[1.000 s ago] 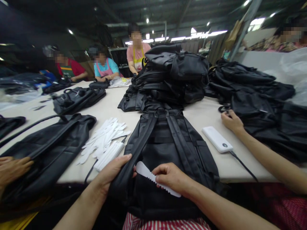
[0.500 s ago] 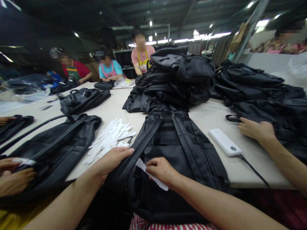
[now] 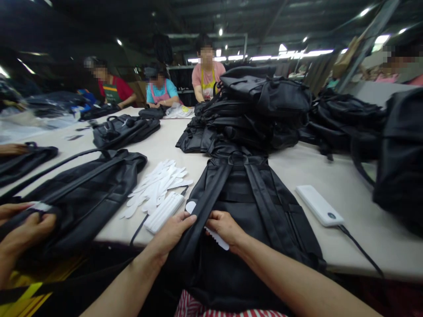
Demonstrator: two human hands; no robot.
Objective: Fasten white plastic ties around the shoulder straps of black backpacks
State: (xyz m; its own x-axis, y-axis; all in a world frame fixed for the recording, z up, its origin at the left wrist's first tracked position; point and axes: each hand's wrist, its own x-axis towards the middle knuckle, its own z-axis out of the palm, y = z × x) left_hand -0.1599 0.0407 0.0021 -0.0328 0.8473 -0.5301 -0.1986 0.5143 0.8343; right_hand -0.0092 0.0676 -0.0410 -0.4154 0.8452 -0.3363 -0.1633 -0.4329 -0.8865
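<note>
A black backpack (image 3: 238, 220) lies in front of me, its shoulder straps facing up and its lower end by my lap. My left hand (image 3: 176, 229) is closed on the left shoulder strap (image 3: 211, 193), thumb on top and the other fingers partly hidden beneath. My right hand (image 3: 226, 229) pinches a white strip with a toothed edge (image 3: 218, 240) at the strap's inner side. A rounded white end (image 3: 191, 207) shows at the strap's outer side, just above my left thumb; the stretch between is hidden under the strap.
Loose white strips (image 3: 158, 185) and a white power bank (image 3: 165, 212) lie left of the backpack, another power bank (image 3: 319, 206) right. Stacked black bags (image 3: 251, 110) stand behind. At left, a co-worker's hands (image 3: 36, 224) hold a white strip at another bag (image 3: 89, 193).
My right hand has moved up to the strap with the strip, whose rounded end now shows beyond it. The co-worker's hand at right is gone from view; a black bag stands raised there.
</note>
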